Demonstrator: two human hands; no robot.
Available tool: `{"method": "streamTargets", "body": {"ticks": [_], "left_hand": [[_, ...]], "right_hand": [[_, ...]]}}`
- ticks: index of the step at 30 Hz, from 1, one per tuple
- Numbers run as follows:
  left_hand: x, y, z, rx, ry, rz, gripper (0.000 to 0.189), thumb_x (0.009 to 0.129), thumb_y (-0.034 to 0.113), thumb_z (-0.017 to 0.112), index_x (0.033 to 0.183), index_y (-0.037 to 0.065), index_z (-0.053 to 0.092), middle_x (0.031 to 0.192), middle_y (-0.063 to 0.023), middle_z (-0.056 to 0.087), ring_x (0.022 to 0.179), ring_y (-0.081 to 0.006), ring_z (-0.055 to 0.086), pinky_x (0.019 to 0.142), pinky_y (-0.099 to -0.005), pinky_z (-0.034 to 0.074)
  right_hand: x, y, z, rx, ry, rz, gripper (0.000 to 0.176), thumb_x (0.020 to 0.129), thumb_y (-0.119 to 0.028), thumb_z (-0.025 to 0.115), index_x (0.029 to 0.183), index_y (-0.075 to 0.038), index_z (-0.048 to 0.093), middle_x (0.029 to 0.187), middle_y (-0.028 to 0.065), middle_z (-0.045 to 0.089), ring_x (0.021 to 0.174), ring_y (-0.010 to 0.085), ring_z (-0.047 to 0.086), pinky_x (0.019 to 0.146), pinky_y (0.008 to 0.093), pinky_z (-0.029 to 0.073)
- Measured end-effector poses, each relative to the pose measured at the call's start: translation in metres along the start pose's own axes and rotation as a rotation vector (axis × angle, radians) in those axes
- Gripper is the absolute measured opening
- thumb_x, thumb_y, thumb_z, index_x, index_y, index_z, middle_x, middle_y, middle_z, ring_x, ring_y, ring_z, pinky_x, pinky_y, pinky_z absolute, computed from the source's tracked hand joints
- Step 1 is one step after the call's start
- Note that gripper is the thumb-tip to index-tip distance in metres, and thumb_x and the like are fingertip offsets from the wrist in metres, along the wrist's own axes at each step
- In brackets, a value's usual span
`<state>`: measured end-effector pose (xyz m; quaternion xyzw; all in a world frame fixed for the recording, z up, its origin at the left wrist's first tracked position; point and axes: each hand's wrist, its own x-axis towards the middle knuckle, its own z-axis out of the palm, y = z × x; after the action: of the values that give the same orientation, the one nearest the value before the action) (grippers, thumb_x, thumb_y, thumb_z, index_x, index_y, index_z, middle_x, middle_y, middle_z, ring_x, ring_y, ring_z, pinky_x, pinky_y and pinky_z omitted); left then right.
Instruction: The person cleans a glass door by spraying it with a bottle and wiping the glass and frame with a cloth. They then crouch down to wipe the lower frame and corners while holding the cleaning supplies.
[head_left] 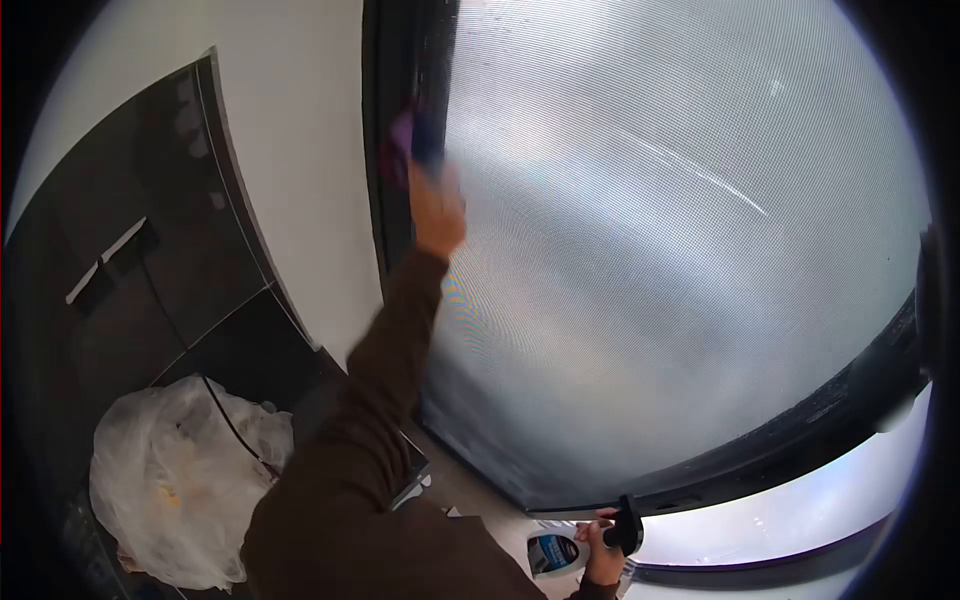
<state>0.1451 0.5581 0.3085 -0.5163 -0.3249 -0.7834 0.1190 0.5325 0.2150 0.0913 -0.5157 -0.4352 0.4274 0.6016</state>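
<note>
My left hand [437, 205], blurred by motion, is raised at the dark window frame [385, 215]. It holds a purple and dark blue cloth [400, 145] against the frame's left upright. To the right of the cloth is a large window pane with a fine mesh look [660, 260] and a whitish, hazy surface. Low in the view, my right hand [603, 562] grips a spray bottle [556, 553] near its neck. The bottle has a white body, a dark blue label and a black trigger head, and is tilted below the frame's lower edge.
Dark glossy cabinets [110, 180] with a metal bar handle [108, 260] stand on the left. A bulky translucent plastic bag [180, 490] sits below them, with a thin black cable over it. The frame's lower rail [760, 460] curves across the right.
</note>
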Motion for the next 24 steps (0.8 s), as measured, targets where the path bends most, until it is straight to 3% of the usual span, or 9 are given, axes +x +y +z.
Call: {"method": "streamTargets", "body": {"ticks": [5,9,11,12,14,17,20,23,24], "left_hand": [[-0.231,-0.088,-0.01,0.124,0.325,-0.773,0.051,0.103,0.034,0.049,0.126,-0.012,0.05,0.12,-0.0212,0.06,0.11,-0.0344,0.058,0.096,-0.042,0.042],[-0.172,-0.049,-0.035,-0.213,0.562,-1.138,0.043,0.101,0.041,0.052,0.095,-0.001,0.057,0.085,-0.0033,0.056,0.077,-0.0182,0.054,0.068,-0.0362,0.043],[-0.087,-0.014,-0.041,-0.457,0.609,-0.743,0.042,0.1,0.041,0.055,0.076,0.008,0.049,0.071,0.0045,0.04,0.064,-0.0097,0.039,0.055,-0.0303,0.032],[-0.04,0.007,-0.049,-0.211,0.564,-0.673,0.041,0.102,0.04,0.053,0.074,0.01,0.05,0.069,0.0048,0.042,0.06,-0.01,0.038,0.054,-0.0296,0.035],[0.045,0.013,-0.056,-0.194,0.417,-0.272,0.029,0.103,0.027,0.055,0.098,-0.001,0.058,0.075,-0.0004,0.053,0.062,-0.0137,0.045,0.058,-0.0321,0.042],[0.105,0.02,-0.052,0.05,-0.023,-0.176,0.063,0.103,0.023,0.05,0.148,-0.014,0.027,0.146,-0.0321,0.043,0.135,-0.0368,0.043,0.116,-0.0389,0.029],[0.078,-0.023,-0.044,0.03,-0.093,-0.02,0.07,0.103,0.029,0.049,0.149,-0.016,0.022,0.155,-0.0333,0.029,0.147,-0.041,0.028,0.122,-0.04,0.019],[-0.046,-0.059,-0.042,0.081,0.159,-0.085,0.071,0.104,0.034,0.047,0.146,-0.019,0.026,0.153,-0.0359,0.032,0.145,-0.0435,0.03,0.121,-0.0403,0.02],[-0.106,-0.113,-0.047,0.262,0.155,-0.388,0.07,0.104,0.035,0.048,0.144,-0.02,0.029,0.151,-0.0354,0.034,0.145,-0.0418,0.031,0.121,-0.0404,0.021]], "right_hand": [[-0.013,0.013,-0.021,0.062,-0.003,0.075,0.026,0.093,-0.008,0.065,0.114,0.0,0.052,0.075,0.0062,0.051,0.066,0.0165,0.055,0.07,0.0352,0.05],[-0.008,0.001,-0.012,-0.022,-0.031,0.063,0.024,0.093,-0.007,0.064,0.113,0.0,0.052,0.076,0.0064,0.053,0.066,0.0157,0.055,0.07,0.0335,0.05],[-0.007,0.003,-0.009,-0.029,-0.023,0.042,0.025,0.091,-0.005,0.065,0.112,0.001,0.053,0.076,0.0073,0.055,0.067,0.0157,0.058,0.069,0.0317,0.05],[-0.007,0.002,-0.007,-0.029,-0.009,0.034,0.025,0.089,-0.004,0.066,0.111,0.002,0.054,0.077,0.0081,0.058,0.068,0.0158,0.06,0.068,0.0304,0.051],[-0.009,0.002,-0.005,0.004,0.011,0.037,0.027,0.087,-0.001,0.067,0.111,0.003,0.055,0.079,0.0097,0.06,0.069,0.0161,0.062,0.067,0.0289,0.052],[-0.013,0.008,-0.004,0.015,0.045,0.055,0.027,0.087,-0.002,0.067,0.111,0.002,0.055,0.08,0.0099,0.059,0.069,0.0162,0.062,0.066,0.0281,0.051],[-0.018,0.02,-0.003,0.019,0.055,0.076,0.028,0.088,-0.002,0.067,0.112,0.002,0.054,0.08,0.0096,0.059,0.068,0.0161,0.062,0.064,0.0273,0.051],[-0.021,0.025,0.005,0.062,0.053,0.088,0.027,0.088,-0.003,0.068,0.111,0.001,0.054,0.078,0.0088,0.058,0.067,0.0156,0.062,0.063,0.0266,0.052],[-0.023,0.027,0.005,0.046,0.031,0.095,0.029,0.088,-0.003,0.068,0.113,0.002,0.054,0.08,0.0089,0.058,0.068,0.0156,0.062,0.063,0.0269,0.052]]}}
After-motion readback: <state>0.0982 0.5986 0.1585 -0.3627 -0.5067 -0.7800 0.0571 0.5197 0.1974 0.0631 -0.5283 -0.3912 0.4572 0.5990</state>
